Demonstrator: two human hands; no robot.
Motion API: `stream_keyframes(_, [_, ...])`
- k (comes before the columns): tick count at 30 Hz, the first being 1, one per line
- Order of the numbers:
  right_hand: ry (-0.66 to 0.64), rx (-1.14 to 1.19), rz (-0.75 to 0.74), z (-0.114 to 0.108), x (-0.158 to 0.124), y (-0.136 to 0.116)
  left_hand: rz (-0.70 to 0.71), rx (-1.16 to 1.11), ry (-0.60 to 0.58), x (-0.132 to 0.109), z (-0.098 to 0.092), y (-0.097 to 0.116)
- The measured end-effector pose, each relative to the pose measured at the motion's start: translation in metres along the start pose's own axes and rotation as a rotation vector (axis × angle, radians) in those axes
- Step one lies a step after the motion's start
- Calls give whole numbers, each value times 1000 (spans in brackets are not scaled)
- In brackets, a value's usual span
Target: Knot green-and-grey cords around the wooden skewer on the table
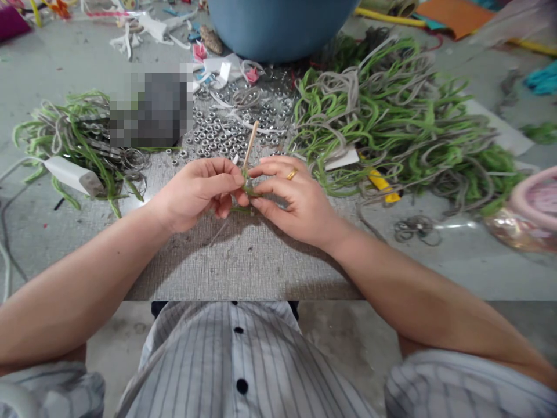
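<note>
My left hand (198,191) and my right hand (291,200) meet over a grey mat (243,261), fingertips pinched together on a small green cord piece (248,187). A thin wooden stick (251,144) rises from between the fingertips, tilted away from me. A gold ring sits on a finger of my right hand. Just beyond the hands lies a spread of small metal nuts (217,136). Which hand holds the stick I cannot tell.
A large heap of green and grey cords (400,122) lies to the right, a smaller one (69,133) to the left. A blue tub (278,26) stands behind. A white block (69,174), key rings (134,159), a yellow piece (380,184) and a pink bowl (537,203) lie around.
</note>
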State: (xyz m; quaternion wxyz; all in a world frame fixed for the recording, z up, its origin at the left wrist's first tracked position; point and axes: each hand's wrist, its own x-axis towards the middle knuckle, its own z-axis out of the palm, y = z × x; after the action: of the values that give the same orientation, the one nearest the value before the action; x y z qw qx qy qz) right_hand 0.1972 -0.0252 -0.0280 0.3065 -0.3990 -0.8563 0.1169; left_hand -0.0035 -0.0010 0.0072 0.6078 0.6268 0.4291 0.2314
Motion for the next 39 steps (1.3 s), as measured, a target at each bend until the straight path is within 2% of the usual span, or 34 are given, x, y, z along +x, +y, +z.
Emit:
stream_keyframes(2, [3, 3, 11, 0, 0, 1, 43, 102, 71, 1, 1, -3])
stream_keyframes(6, [22, -49, 43, -1, 0, 1, 248, 342, 322, -6, 8, -6])
stream_keyframes(8, [13, -114, 71, -2, 0, 0, 337, 398, 314, -12, 13, -5])
stream_keyframes(13, [-28, -172, 34, -4, 1, -2, 551, 591, 119, -13, 16, -13])
stream_keyframes(15, [-26, -157, -13, -4, 1, -1, 695, 693, 107, -8, 13, -19])
stream_keyframes(18, [-5, -126, -65, -2, 1, 1, 808, 795, 151, -3, 10, -26])
stream_keyframes(22, [-2, -82, -45, -3, 2, 0, 851, 842, 228, -4, 11, -25])
stream_keyframes(26, [-27, -46, -9, -6, 2, -4, 800, 919, 259, -5, 12, -26])
stream_keyframes(31, [-63, -20, 0, -8, 2, -4, 745, 989, 245, -4, 11, -28])
stream_keyframes(35, [-93, 1, 18, -10, 2, -1, 752, 966, 203, -2, 9, -26])
stream_keyframes(39, [-112, 30, 34, -11, 3, -1, 698, 913, 170, -1, 9, -25])
